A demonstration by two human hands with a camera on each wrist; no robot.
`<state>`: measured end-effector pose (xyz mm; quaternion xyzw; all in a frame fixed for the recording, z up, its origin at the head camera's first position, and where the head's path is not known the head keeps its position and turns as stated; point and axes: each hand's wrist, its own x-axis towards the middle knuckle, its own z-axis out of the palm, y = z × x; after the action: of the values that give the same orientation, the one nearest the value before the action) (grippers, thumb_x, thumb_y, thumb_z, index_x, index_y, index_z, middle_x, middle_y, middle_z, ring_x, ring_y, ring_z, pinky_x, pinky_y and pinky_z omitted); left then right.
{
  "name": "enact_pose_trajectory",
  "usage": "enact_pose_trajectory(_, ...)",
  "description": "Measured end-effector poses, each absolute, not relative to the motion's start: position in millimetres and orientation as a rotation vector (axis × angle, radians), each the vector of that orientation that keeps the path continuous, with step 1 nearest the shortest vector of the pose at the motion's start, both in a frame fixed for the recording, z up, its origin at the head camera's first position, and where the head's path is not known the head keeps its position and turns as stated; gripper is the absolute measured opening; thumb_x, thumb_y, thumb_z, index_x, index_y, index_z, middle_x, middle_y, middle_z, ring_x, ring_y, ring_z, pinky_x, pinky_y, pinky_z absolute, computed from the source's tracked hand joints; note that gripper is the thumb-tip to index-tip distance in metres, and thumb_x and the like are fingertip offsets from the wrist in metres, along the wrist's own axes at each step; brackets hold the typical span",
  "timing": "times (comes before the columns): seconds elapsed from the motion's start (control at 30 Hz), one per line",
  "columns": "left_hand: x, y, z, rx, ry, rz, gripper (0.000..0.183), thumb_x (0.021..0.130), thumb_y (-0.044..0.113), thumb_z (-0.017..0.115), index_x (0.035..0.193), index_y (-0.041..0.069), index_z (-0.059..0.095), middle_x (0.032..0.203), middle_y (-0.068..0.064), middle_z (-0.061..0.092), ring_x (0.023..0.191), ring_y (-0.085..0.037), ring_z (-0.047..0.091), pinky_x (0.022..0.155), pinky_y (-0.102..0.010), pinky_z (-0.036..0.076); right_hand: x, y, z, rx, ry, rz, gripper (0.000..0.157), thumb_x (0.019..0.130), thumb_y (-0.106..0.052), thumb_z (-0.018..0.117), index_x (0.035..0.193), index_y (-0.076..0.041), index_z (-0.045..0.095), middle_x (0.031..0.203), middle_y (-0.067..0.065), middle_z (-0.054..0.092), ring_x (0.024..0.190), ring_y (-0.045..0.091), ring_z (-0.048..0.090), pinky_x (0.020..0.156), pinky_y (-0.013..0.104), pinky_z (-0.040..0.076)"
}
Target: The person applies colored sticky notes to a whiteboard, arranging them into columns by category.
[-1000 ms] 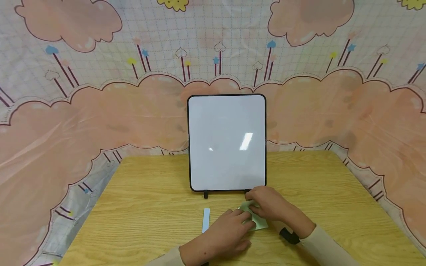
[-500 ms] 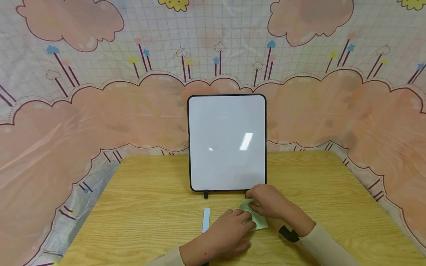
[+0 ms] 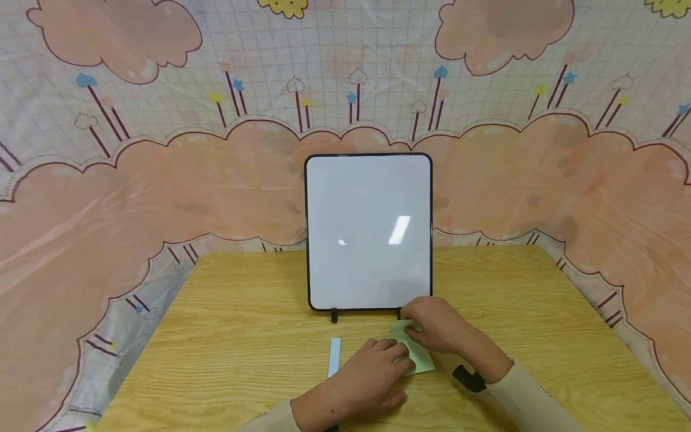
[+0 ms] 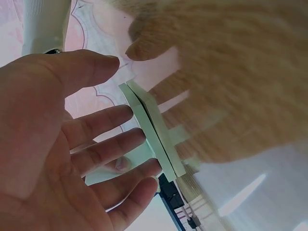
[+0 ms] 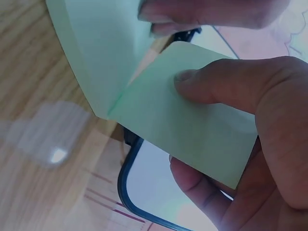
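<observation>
A pale green sticky note pad [image 3: 423, 361] lies on the table in front of the whiteboard. My left hand [image 3: 373, 375] rests on it with fingers extended, and in the left wrist view those fingertips touch the pad [image 4: 153, 137] while the thumb stays apart. Behind it, my right hand [image 3: 438, 324] pinches the top sheet [image 5: 149, 113] between thumb and fingers. In the right wrist view that sheet is bent up from the pad [image 5: 103, 48], still joined along a crease. The left hand partly covers the pad in the head view.
A whiteboard [image 3: 369, 234] with a black frame stands upright just behind the hands, on small black feet [image 3: 333, 315]. A narrow light-blue strip [image 3: 334, 358] lies left of the left hand, partly hidden by it. Patterned cloth [image 3: 227, 192] hangs behind the wooden table [image 3: 227, 336].
My right hand has moved slightly up and away with the pinched sheet, lifting it farther off the pad. The left hand has stayed in place.
</observation>
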<state>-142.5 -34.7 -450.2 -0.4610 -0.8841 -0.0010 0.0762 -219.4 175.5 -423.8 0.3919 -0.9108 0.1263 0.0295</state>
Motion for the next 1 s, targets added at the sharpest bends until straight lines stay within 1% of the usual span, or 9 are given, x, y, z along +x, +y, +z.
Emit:
enact_pose_trajectory(0.13,-142.6,-34.8,-449.9,-1.386,-2.663,-0.009,0.04,0.095,0.049,0.075,0.128,0.026,0.069,0.13,0.01,0.062,0.128,-0.016,0.058,0.098,-0.031,0.05,-220.1,176.9,-421.4,1.182,-2.786,0.4,0.012,0.088,-0.011,0.085,0.088,-0.015,0.074,0.083,-0.009,0.069,0.075,0.006,0.06,0.066,0.028,0.053)
enact_pose_trajectory(0.33,-142.3,-34.8,-450.0,-1.383,-2.651,-0.001,0.039,0.095,0.048,0.075,0.126,0.026,0.069,0.129,0.009,0.063,0.127,-0.016,0.059,0.098,-0.031,0.05,-221.9,175.6,-419.8,1.151,-2.698,0.486,0.013,0.086,-0.009,0.086,0.087,-0.016,0.074,0.085,-0.009,0.068,0.078,0.008,0.061,0.069,0.028,0.054)
enact_pose_trajectory(0.53,-142.1,-34.7,-450.5,-1.386,-2.67,0.0,0.039,0.096,0.048,0.075,0.128,0.026,0.07,0.13,0.008,0.063,0.128,-0.017,0.059,0.099,-0.032,0.05,-224.6,175.6,-422.4,1.164,-2.596,0.542,0.019,0.083,-0.005,0.086,0.088,-0.018,0.073,0.088,-0.009,0.067,0.081,0.008,0.061,0.07,0.028,0.055)
enact_pose_trajectory(0.73,-141.9,-34.6,-450.5,-1.387,-2.684,0.003,0.039,0.097,0.048,0.074,0.129,0.026,0.07,0.131,0.008,0.064,0.129,-0.017,0.059,0.1,-0.033,0.05,-225.1,176.1,-420.5,1.177,-2.538,0.586,0.021,0.083,0.001,0.083,0.089,-0.016,0.072,0.089,-0.009,0.065,0.081,0.009,0.061,0.07,0.027,0.055)
enact_pose_trajectory(0.9,-142.1,-34.0,-451.3,-1.385,-2.683,0.017,0.039,0.097,0.049,0.074,0.129,0.026,0.07,0.131,0.009,0.064,0.129,-0.017,0.059,0.099,-0.032,0.05,-226.4,176.4,-419.5,1.185,-2.488,0.607,0.024,0.083,0.002,0.083,0.088,-0.017,0.07,0.09,-0.008,0.062,0.082,0.009,0.064,0.07,0.026,0.056)
enact_pose_trajectory(1.0,-142.2,-33.8,-451.8,-1.389,-2.686,0.011,0.039,0.097,0.048,0.074,0.129,0.026,0.07,0.131,0.009,0.064,0.129,-0.017,0.059,0.099,-0.032,0.05,-227.2,175.9,-419.2,1.179,-2.469,0.604,0.025,0.082,0.002,0.085,0.088,-0.017,0.07,0.091,-0.008,0.061,0.082,0.01,0.062,0.069,0.026,0.055)
